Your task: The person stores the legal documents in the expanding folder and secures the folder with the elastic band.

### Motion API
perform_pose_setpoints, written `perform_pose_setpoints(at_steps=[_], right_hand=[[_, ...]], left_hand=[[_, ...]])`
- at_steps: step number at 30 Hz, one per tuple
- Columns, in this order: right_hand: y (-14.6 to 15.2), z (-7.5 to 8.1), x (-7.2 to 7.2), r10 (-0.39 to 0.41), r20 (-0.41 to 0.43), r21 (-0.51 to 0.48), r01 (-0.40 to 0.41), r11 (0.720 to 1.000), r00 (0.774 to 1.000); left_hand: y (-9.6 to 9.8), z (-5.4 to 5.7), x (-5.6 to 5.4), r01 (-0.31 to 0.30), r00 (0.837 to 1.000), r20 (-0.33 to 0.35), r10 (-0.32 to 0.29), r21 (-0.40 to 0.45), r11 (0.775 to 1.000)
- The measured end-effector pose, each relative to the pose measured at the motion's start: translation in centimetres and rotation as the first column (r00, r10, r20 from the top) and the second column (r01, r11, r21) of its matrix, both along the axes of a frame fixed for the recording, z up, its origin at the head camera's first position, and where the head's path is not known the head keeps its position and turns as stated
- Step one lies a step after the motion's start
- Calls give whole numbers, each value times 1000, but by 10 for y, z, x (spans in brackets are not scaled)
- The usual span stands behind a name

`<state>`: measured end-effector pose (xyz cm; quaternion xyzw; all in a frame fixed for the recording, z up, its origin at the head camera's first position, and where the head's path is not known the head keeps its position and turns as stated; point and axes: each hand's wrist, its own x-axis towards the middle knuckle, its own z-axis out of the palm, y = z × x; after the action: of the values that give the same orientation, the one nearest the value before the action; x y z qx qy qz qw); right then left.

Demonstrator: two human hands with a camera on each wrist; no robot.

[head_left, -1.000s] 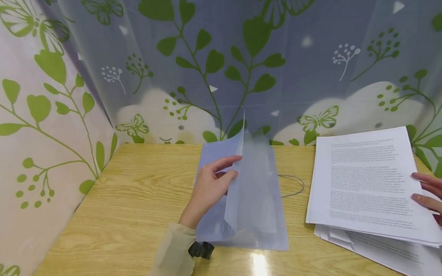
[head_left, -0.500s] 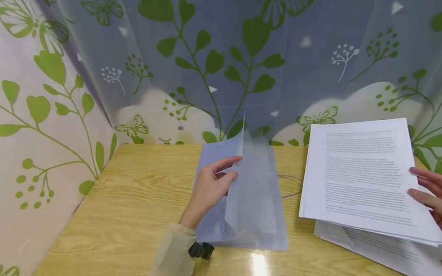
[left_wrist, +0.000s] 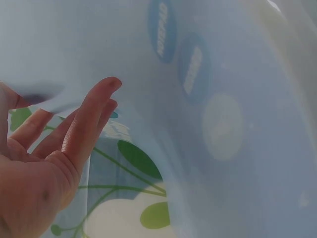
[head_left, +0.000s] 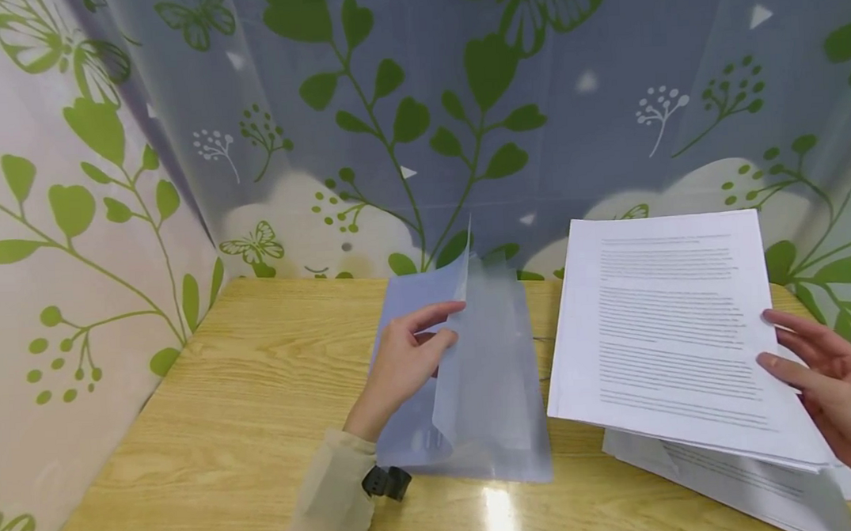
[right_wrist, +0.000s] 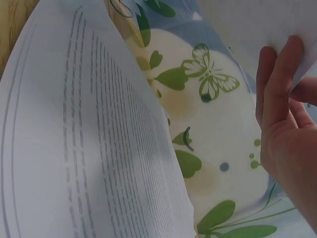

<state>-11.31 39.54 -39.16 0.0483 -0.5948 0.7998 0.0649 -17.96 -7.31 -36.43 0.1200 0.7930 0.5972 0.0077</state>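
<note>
A translucent blue plastic folder (head_left: 497, 373) lies on the table with its cover raised. My left hand (head_left: 404, 361) holds that cover by its edge, thumb and index finger close together. In the left wrist view, the film spans most of the picture, with oval marks, one reading "NOTEPAD"; part of the left hand (left_wrist: 54, 148) is hidden by it. My right hand (head_left: 830, 374) grips a stack of printed sheets (head_left: 671, 326) by its right edge, thumb on top. Its lower part overhangs more papers (head_left: 734, 474). The right wrist view shows the right hand (right_wrist: 287, 99) at the sheets' edge.
A wooden table (head_left: 260, 399) carries everything. Behind it hangs a patterned curtain (head_left: 390, 101) with leaves and butterflies, and another panel (head_left: 75, 233) stands at the left. A thin grey cord at the folder's right side is mostly covered by the sheets.
My right hand has lifted the stack of sheets off the papers beneath and moved it leftward, nearer the folder, covering most of the cord. The left hand and folder have stayed in place.
</note>
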Motion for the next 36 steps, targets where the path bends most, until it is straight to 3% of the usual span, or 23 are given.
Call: perform_pose_setpoints(at_steps=[8, 16, 36], right_hand=[[-18, 6, 0, 4, 38, 3, -4, 1000, 999], [-34, 6, -5, 104, -39, -78, -107, 991, 994], [-62, 10, -13, 81, 89, -27, -79, 996, 993]], left_hand=[[0, -1, 0, 2, 1000, 5, -2, 14, 1000], [1, -1, -1, -8, 1000, 5, 8, 26, 1000], [0, 0, -2, -4, 1000, 0, 4, 32, 999]])
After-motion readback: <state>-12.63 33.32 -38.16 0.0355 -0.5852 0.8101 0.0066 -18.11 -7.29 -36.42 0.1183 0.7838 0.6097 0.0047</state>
